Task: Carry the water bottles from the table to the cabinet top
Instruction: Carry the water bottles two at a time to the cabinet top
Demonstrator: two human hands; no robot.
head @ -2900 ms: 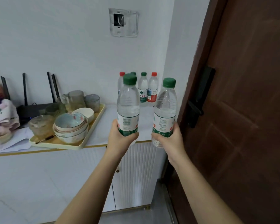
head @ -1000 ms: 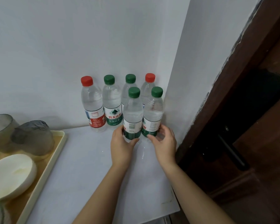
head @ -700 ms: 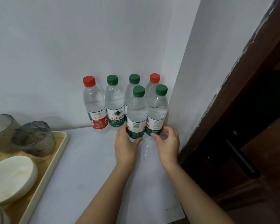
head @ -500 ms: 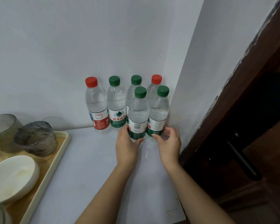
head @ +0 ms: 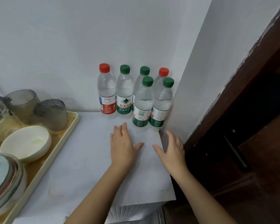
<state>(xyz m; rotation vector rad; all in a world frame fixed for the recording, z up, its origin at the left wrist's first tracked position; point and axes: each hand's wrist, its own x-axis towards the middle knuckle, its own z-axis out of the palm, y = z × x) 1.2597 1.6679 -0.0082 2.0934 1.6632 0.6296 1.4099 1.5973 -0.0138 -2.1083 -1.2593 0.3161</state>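
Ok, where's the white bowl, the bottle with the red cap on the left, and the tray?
white bowl (head: 25, 141), head view, on its pale inside.
left red-capped bottle (head: 106, 92), head view, on its clear body.
tray (head: 55, 152), head view, on its right rim.

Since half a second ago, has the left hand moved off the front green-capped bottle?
Yes. The left hand has let go and drawn back toward the cabinet top's front edge, open, while the front left green-capped bottle stands by the wall.

Green & red bottle caps (head: 125, 69); cream tray (head: 61, 141).
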